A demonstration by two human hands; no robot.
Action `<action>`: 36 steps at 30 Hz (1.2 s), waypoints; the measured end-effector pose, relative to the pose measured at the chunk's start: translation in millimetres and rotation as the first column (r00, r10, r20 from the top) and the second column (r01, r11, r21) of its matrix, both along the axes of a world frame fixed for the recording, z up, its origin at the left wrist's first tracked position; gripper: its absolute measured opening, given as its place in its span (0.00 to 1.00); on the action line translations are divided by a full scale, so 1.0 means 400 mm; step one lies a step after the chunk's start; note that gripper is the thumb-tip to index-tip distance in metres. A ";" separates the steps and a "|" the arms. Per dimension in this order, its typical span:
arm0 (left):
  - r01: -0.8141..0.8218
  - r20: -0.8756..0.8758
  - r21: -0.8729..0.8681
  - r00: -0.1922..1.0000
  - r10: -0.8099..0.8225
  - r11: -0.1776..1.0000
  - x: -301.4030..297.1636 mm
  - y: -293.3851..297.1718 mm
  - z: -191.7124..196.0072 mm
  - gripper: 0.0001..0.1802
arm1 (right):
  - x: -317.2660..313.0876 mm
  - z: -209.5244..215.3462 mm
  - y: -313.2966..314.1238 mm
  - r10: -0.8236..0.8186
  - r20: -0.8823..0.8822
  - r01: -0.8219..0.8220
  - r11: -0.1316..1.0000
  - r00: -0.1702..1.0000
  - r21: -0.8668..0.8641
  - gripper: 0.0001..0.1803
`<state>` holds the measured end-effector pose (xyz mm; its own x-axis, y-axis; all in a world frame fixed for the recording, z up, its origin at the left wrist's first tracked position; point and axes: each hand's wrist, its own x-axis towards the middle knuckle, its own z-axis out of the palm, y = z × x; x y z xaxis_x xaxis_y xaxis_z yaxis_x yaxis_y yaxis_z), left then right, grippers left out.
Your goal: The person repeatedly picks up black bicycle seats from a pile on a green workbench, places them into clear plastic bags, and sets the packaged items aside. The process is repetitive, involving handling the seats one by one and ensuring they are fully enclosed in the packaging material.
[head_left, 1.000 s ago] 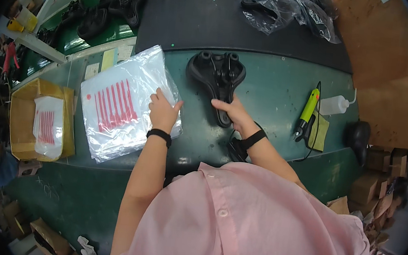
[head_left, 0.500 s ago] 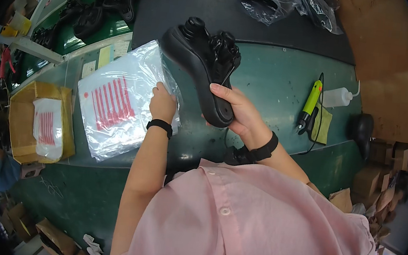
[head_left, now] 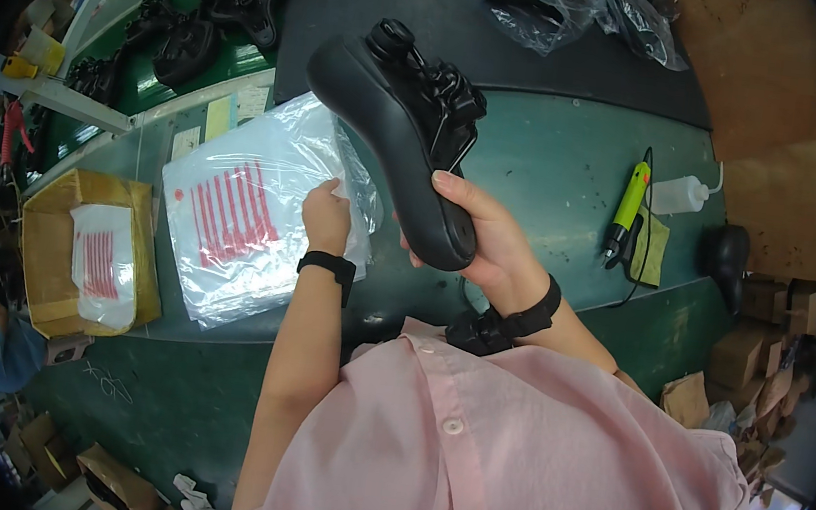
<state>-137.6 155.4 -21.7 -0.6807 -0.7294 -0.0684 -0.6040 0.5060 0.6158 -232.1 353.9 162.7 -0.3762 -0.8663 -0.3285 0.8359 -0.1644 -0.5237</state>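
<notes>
A green workbench [head_left: 559,162] runs across a cluttered workshop. Beyond its left edge stands a cardboard box [head_left: 45,264] with a bagged item inside. Left of the bench's middle lies a stack of clear plastic bags [head_left: 242,211] striped red; the left hand [head_left: 327,218] rests on it, fingers curled, perhaps pinching a corner. The right hand [head_left: 490,244] is closed round the narrow end of a black bicycle saddle [head_left: 402,133], raised above the bench, underside rails showing. Near the right edge lies a yellow-green electric screwdriver [head_left: 627,207].

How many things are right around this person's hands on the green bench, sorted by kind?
Black bike saddle, held up in the right hand: 1
Stack of clear plastic bags with red stripes, under the left hand: 1
Yellow-green power screwdriver: 1
White squeeze bottle: 1
Cardboard box: 1
Total: 5
</notes>
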 end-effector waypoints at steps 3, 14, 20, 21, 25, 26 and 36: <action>-0.130 -0.114 0.302 0.979 0.171 0.944 0.040 -0.038 -0.009 0.11 | 0.007 0.002 -0.007 0.044 -0.070 -0.043 0.999 0.997 0.014 0.23; -0.137 -0.222 0.875 0.739 0.636 0.465 0.162 -0.107 0.057 0.08 | 0.043 0.017 -0.077 0.071 -0.218 -0.073 0.997 0.973 -0.003 0.27; -0.029 -0.290 0.903 0.692 0.661 0.428 0.221 -0.138 0.067 0.06 | 0.067 -0.001 -0.146 0.089 -0.225 -0.087 0.996 0.970 0.020 0.33; -0.016 -0.303 0.897 0.705 0.641 0.442 0.222 -0.141 0.089 0.06 | 0.073 -0.007 -0.156 0.090 -0.248 -0.079 0.996 0.965 0.051 0.34; 0.048 -0.330 0.880 0.777 0.536 0.472 0.231 -0.152 0.110 0.08 | 0.096 -0.077 -0.213 0.136 -0.219 -0.104 0.983 0.966 0.154 0.36; 0.056 -0.328 0.877 0.797 0.508 0.478 0.230 -0.149 0.115 0.09 | 0.103 -0.113 -0.232 0.146 -0.192 -0.111 0.977 0.971 0.182 0.37; -0.024 -0.252 0.930 0.684 0.685 0.366 0.307 -0.191 0.069 0.07 | 0.096 -0.413 -0.404 0.263 -0.241 -0.171 0.923 0.934 0.344 0.41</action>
